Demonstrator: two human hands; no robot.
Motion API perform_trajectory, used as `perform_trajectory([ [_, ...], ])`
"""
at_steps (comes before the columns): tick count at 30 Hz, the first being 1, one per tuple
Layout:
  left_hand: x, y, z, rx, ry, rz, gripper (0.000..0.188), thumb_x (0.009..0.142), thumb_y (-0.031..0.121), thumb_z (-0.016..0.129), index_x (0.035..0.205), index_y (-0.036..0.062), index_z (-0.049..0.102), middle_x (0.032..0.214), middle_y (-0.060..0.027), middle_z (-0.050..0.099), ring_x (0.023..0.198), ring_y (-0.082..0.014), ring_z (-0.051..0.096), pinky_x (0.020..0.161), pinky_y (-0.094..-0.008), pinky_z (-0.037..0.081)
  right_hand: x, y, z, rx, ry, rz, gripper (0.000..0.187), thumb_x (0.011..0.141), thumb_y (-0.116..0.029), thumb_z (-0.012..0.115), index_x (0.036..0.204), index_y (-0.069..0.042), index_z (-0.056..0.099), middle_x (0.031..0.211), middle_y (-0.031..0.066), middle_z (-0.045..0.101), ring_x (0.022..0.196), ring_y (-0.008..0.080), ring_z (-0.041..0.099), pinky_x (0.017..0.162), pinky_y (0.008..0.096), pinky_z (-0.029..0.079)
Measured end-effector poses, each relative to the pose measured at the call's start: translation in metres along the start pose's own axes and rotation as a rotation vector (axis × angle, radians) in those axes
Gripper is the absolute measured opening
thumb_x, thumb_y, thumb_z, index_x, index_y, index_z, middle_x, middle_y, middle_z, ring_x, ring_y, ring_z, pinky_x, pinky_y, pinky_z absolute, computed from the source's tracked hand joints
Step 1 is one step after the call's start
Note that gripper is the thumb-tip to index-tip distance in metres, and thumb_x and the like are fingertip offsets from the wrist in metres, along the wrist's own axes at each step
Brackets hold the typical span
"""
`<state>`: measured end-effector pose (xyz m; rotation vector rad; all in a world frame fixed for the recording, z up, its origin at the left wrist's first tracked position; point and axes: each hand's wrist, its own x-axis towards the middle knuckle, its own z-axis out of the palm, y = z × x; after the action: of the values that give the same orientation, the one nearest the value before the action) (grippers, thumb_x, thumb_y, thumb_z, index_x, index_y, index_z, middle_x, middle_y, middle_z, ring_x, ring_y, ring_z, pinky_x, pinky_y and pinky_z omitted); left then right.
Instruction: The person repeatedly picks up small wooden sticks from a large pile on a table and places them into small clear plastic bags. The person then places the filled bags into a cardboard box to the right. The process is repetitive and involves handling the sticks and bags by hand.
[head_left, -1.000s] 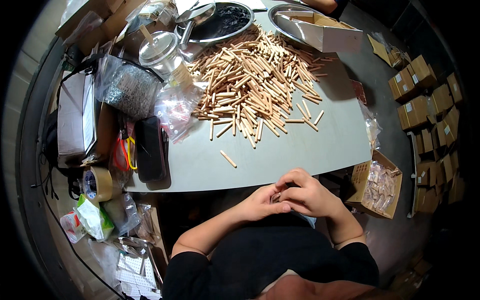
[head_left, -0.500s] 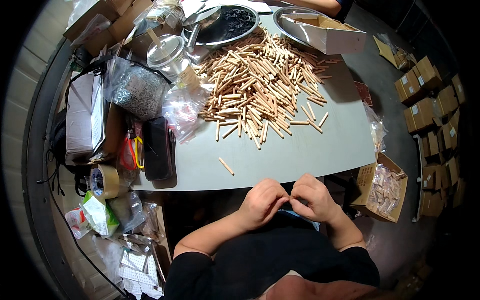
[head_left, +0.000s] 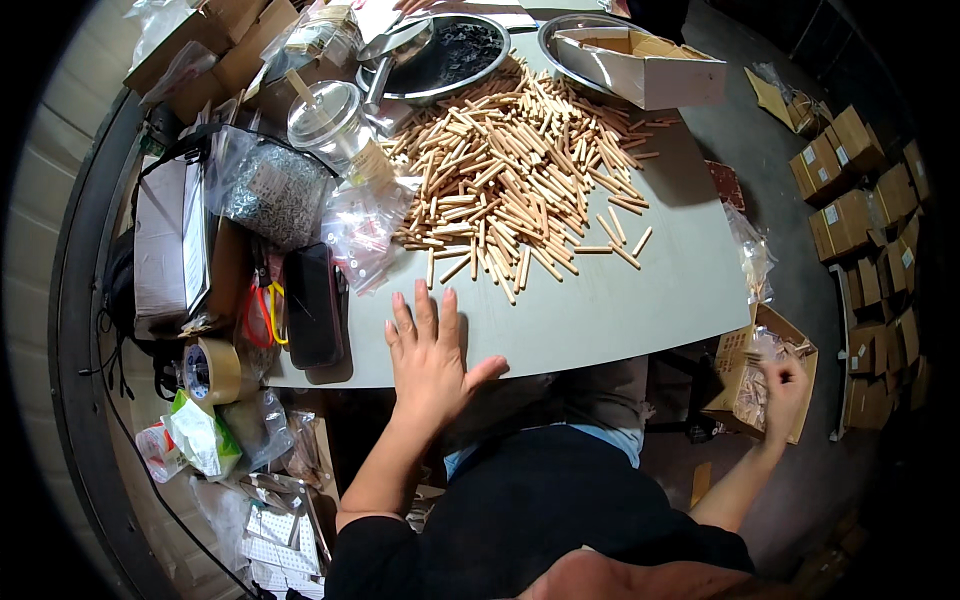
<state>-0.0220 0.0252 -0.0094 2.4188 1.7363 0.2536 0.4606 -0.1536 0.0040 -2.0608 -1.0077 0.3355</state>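
Observation:
My left hand (head_left: 428, 350) lies with fingers spread over the near part of the grey table, just short of a big heap of short wooden dowels (head_left: 510, 180). It grips nothing that I can see; a spot where a lone dowel lay is now covered by it. Off the table's right side, my right hand (head_left: 786, 385) is over a cardboard box (head_left: 733, 370) of clear plastic packets (head_left: 750, 400). Its fingers are curled closed. A blurred, pale bit shows by the fingertips, too smeared to name.
Left on the table are a black phone (head_left: 313, 305), scissors (head_left: 268, 310), a bag of small metal parts (head_left: 272, 185) and a lidded plastic cup (head_left: 330, 115). Behind the heap stand a metal bowl of black pieces (head_left: 455, 60) and a white carton (head_left: 650, 75). Tape (head_left: 212, 370) sits lower left.
My hands, together at the table's front edge before, have parted. The left has moved forward onto the table and spread; the right has swung right to the cardboard box.

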Motion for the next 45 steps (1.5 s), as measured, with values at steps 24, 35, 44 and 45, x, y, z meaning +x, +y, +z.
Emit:
perform_trajectory([
  [24, 0.064, 0.060, 0.012, -0.011, -0.119, 0.394, 0.111, 0.077, 0.079, 0.057, 0.155, 0.0047, 0.029, 0.165, -0.0170, 0.014, 0.152, -0.0450, -0.001, 0.113, -0.0704, 0.001, 0.022, -0.165, 0.213, -0.506, -0.377, -0.815, 0.071, 0.091, -0.059, 0.055, 0.147, -0.016, 0.047, 0.158, 0.0119, 0.035, 0.145, 0.0407, 0.029, 0.115, 0.0571, 0.026],
  [35, 0.084, 0.055, 0.013, -0.054, -0.125, 0.399, 0.130, 0.069, 0.084, 0.060, 0.154, -0.0066, 0.022, 0.163, -0.0259, 0.014, 0.152, -0.0452, 0.003, 0.115, -0.0673, 0.012, 0.016, -0.165, 0.207, -0.510, -0.407, -0.778, 0.083, 0.087, -0.059, 0.063, 0.148, -0.007, 0.044, 0.157, 0.0143, 0.037, 0.146, 0.0392, 0.028, 0.116, 0.0565, 0.027],
  [44, 0.055, -0.016, -0.003, -0.045, 0.090, -0.063, 0.107, 0.088, 0.061, 0.061, 0.154, -0.0095, 0.015, 0.162, -0.0287, 0.013, 0.152, -0.0421, 0.006, 0.119, -0.0601, 0.006, 0.006, -0.153, 0.195, -0.468, -0.377, -0.730, 0.089, 0.086, -0.054, 0.066, 0.154, -0.007, 0.032, 0.161, 0.0171, 0.027, 0.147, 0.0428, 0.025, 0.116, 0.0569, 0.026],
  [45, 0.048, -0.030, -0.003, -0.033, 0.062, -0.142, 0.105, 0.088, 0.059, 0.062, 0.153, -0.0101, 0.018, 0.161, -0.0294, 0.017, 0.151, -0.0429, 0.011, 0.118, -0.0602, 0.008, 0.006, -0.153, 0.196, -0.473, -0.377, -0.735, 0.090, 0.086, -0.053, 0.067, 0.155, -0.007, 0.031, 0.161, 0.0173, 0.026, 0.147, 0.0431, 0.025, 0.116, 0.0568, 0.025],
])
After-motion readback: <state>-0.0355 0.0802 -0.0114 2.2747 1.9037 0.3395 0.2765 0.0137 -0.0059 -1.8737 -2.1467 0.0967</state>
